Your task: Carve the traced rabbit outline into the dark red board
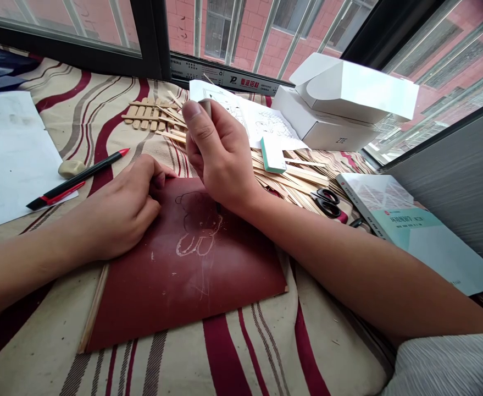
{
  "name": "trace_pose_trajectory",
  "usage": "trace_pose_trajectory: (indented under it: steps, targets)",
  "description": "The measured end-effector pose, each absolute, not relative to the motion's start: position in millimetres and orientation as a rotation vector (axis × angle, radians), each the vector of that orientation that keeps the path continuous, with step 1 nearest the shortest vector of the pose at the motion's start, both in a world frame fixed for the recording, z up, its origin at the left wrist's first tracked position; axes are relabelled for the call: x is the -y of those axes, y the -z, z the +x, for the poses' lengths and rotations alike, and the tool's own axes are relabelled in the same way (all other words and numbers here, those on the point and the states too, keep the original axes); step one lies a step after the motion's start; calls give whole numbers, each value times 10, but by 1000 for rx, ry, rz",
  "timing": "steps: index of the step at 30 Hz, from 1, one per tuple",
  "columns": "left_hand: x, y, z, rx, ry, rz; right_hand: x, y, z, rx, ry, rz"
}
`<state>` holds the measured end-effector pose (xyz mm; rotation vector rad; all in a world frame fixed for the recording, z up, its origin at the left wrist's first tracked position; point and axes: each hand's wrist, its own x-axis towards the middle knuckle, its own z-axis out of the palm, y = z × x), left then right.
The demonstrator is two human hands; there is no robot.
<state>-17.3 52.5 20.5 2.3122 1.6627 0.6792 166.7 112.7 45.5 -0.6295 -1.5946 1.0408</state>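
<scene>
Beneath your right hand (220, 154), closed around a carving tool (205, 108), lies the red board (192, 264); your left hand (121, 212) steadies it.

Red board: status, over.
Left hand at the board's left edge. Right hand closed on tool, lower end near carved outline, hiding the board's upper right.

Bare right hand (220, 157) hid most of pale-ended stick-like tool (205, 109); left frame edge cut off flat white paper sheet (14, 148).
</scene>
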Motion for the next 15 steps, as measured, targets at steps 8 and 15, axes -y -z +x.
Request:
trace_pose_trajectory:
  steps: [8,15]
  targets:
    - [-500,-271,-129,-1637,-648,2296,-976,-529,1686,1836,-854,-606]
    - [-532,-163,-216,-1609,-671,2349,-1164,-420,1551,2008,-884,-270]
